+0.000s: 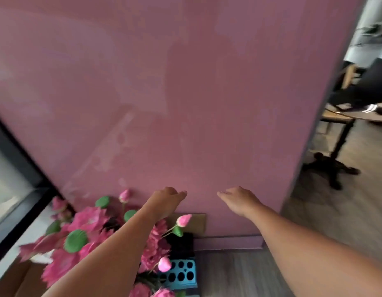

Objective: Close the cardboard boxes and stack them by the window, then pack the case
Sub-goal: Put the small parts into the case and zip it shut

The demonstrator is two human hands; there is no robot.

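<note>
Both bare forearms reach toward the pink wall [185, 103], left hand [165, 200] and right hand [239, 200] loosely spread and empty, while what may be a cardboard box [18, 277] sits blurred left of that wall, under lotus flowers [78, 232].

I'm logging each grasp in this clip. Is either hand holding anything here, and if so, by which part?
Nothing is held. The left hand and the right hand both reach toward the pink wall with loosely extended fingers, nothing between them.

Both arms out front, left hand [166, 199] and right hand [239, 198] loose, empty, facing a pink wall [185, 93] above pink lotus flowers [87, 219].
</note>
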